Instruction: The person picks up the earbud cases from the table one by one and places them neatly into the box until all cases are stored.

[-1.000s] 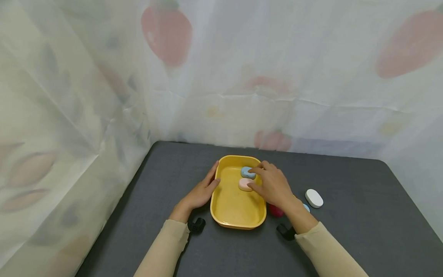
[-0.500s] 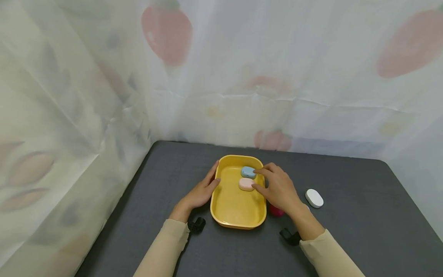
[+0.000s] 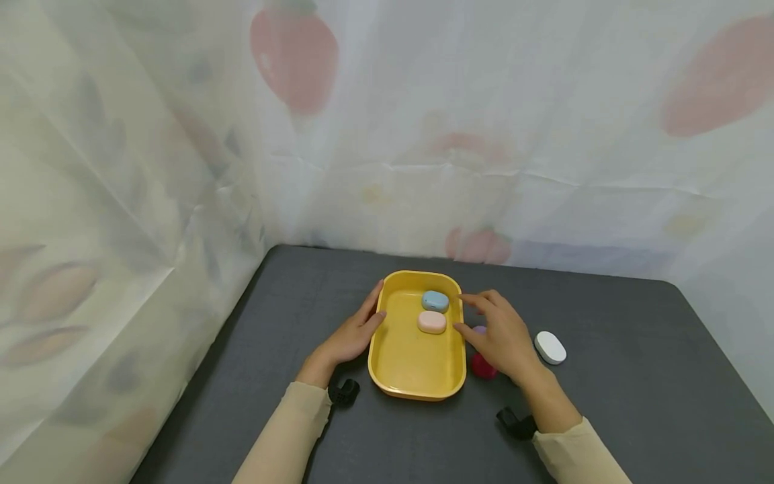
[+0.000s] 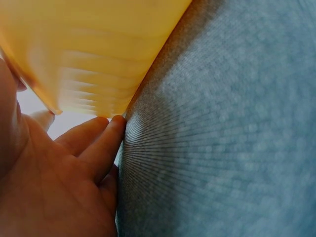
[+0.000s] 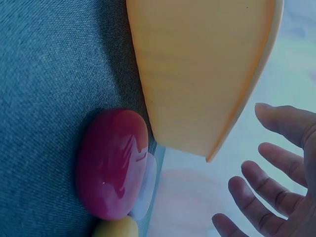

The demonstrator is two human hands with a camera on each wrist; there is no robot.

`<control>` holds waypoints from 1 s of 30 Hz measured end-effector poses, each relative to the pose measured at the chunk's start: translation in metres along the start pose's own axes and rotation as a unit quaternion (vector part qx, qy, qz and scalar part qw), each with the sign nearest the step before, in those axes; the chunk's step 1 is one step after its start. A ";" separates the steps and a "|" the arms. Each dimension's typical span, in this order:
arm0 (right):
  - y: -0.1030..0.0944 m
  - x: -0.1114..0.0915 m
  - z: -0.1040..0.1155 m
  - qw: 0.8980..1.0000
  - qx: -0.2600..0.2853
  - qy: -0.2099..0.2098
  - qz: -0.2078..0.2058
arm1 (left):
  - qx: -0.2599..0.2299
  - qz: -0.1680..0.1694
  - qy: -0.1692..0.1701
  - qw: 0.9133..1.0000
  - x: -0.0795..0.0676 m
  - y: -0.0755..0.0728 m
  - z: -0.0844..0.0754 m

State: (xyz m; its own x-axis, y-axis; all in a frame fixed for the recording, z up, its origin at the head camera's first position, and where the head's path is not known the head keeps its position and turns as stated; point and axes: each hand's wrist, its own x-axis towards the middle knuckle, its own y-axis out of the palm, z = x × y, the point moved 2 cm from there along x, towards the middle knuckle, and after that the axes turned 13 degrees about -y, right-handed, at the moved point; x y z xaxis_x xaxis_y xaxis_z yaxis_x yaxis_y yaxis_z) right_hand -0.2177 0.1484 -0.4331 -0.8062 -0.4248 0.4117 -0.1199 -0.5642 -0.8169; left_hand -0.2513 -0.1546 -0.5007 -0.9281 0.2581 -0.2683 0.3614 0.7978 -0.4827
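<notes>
Evidently, the yellow tray (image 3: pixel 417 373) sits between the two hands, with a blue piece (image 3: pixel 435 301) and a pink piece (image 3: pixel 432 322) lying in its far right part, nearer the right hand (image 3: pixel 503 338). The left hand (image 3: pixel 346 339) holds the tray's left side, thumb over the rim and fingers laid nearly straight along the outer wall. Fingers parted and slightly bent, the right hand is relaxed and holds nothing, poised just beside the right rim; its own wrist view shows it apart from the wall. Both forearms come up from below in beige sleeves (image 3: pixel 287 430), angled inward.

The tray is smooth and shiny, a rounded rectangle with sloping walls and a thin lip. The two pieces inside are pebble-shaped. Outside, near the right wall, are a glossy crimson oval (image 5: pixel 112 165), a lilac piece (image 5: pixel 145 187) partly behind it and a yellow piece (image 5: pixel 116 228) cut off by the frame. A white oval (image 3: pixel 550 347) lies farther right. Dark grey cloth (image 3: pixel 423 444), finely woven, covers the table.
</notes>
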 end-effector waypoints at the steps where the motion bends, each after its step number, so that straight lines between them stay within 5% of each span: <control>1: 0.000 -0.001 -0.001 1.000 0.003 0.003 -0.003 | 0.000 0.000 -0.001 1.000 0.000 0.000 0.000; 23: 0.000 -0.012 -0.012 0.999 0.026 0.021 -0.040 | -0.001 -0.007 -0.004 1.000 -0.003 -0.002 0.007; 30: 0.001 -0.016 -0.020 0.999 0.016 0.042 -0.004 | -0.002 -0.008 -0.007 1.000 -0.002 0.002 0.006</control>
State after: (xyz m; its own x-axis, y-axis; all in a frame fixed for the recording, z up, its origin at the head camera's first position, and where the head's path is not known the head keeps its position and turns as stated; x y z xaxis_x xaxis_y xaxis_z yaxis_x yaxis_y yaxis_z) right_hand -0.2165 0.1685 -0.4481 -0.8515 -0.3602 0.3810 -0.1086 -0.5897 -0.8003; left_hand -0.2482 -0.1573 -0.5060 -0.9322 0.2381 -0.2724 0.3466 0.8037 -0.4837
